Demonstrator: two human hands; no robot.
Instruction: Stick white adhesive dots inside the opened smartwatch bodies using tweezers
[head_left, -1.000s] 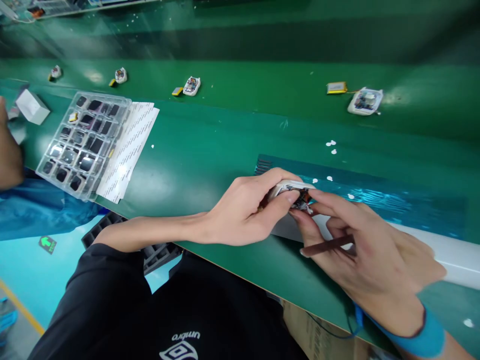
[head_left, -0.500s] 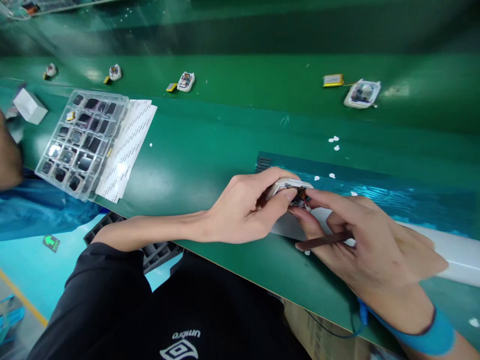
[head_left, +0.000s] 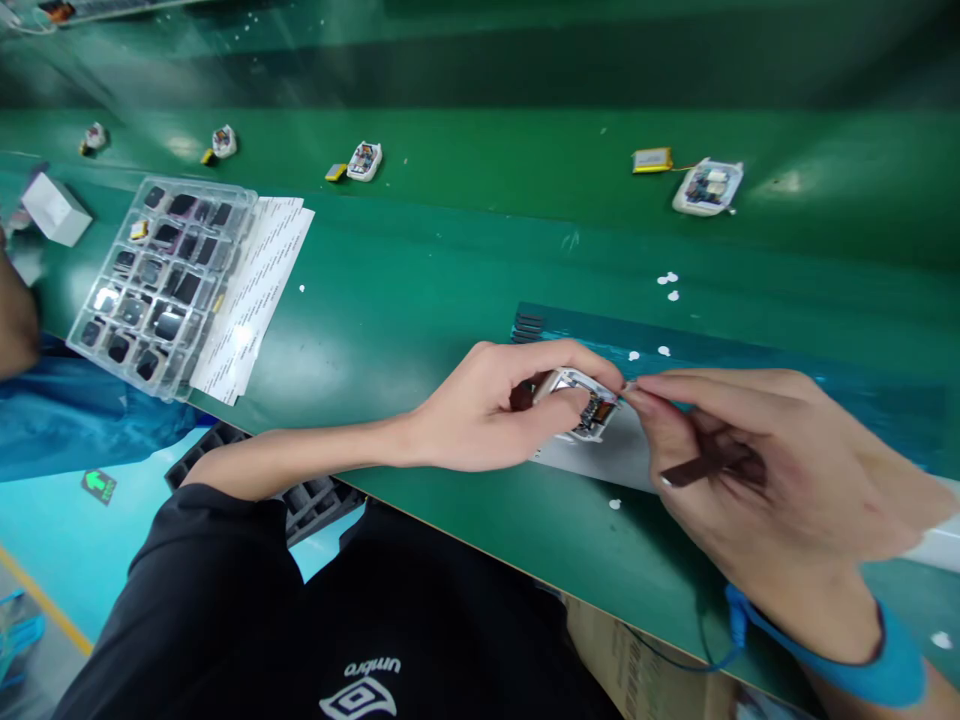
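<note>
My left hand is closed round an open white device housing, its circuit board and wires showing between thumb and forefinger. At the housing's right corner, the thumb and forefinger of my right hand pinch a small pale piece, too small to name. Tucked under the curled fingers of that same hand is a dark brown stick-like tool, pointing left. A blue wrist strap with a cord circles my right wrist. Below the hands lies a grey-white strip, partly hidden.
Open white housings with yellow batteries, one at right and several at left, lie along the back strip. A clear compartment tray and white label sheets sit left, near another person's blue sleeve. Blue film lies beyond my hands.
My right hand has drawn right, away from the housing's inside, to its corner. The held housing has turned so its board shows more. The housings at the back have shifted slightly left.
</note>
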